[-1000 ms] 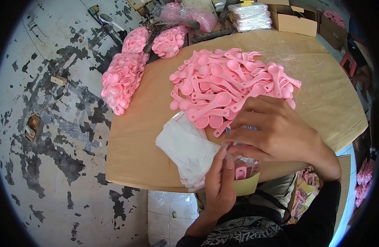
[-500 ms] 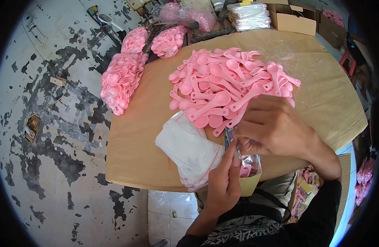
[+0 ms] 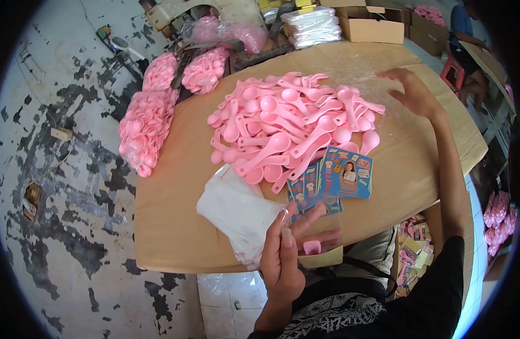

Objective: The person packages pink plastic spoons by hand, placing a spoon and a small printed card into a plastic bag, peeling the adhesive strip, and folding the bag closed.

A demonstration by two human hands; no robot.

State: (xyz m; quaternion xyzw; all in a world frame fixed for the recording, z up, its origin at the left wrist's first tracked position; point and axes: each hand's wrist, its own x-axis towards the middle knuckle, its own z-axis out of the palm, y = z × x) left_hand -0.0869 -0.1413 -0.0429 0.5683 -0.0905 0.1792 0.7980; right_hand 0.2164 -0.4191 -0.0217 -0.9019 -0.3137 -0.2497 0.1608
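Note:
My left hand point(image 3: 281, 263) is closed on the upper left edge of a clear plastic bag point(image 3: 325, 259). Through the film I see a pink piece, likely part of a spoon, and a yellowish card at the bottom. My right hand point(image 3: 409, 93) is empty, its fingers apart, above the far right of the table beside thin clear plastic strips point(image 3: 356, 63). Between my hands lie a heap of pink spoons point(image 3: 296, 121) and blue printed cards point(image 3: 348, 174). A stack of clear plastic bags point(image 3: 237, 206) rests left of my left hand.
Bags of pink spoons point(image 3: 147, 127) line the table's left edge. Plastic packs point(image 3: 312, 27) and a cardboard box point(image 3: 374, 25) stand at the back. Below right, an open box point(image 3: 415, 248) holds packed spoons. Another person point(image 3: 469, 45) sits at the far right.
My right hand has left the plastic bag and swung to the far right, opening and uncovering the blue cards. The left hand still holds the bag. The view has shifted slightly.

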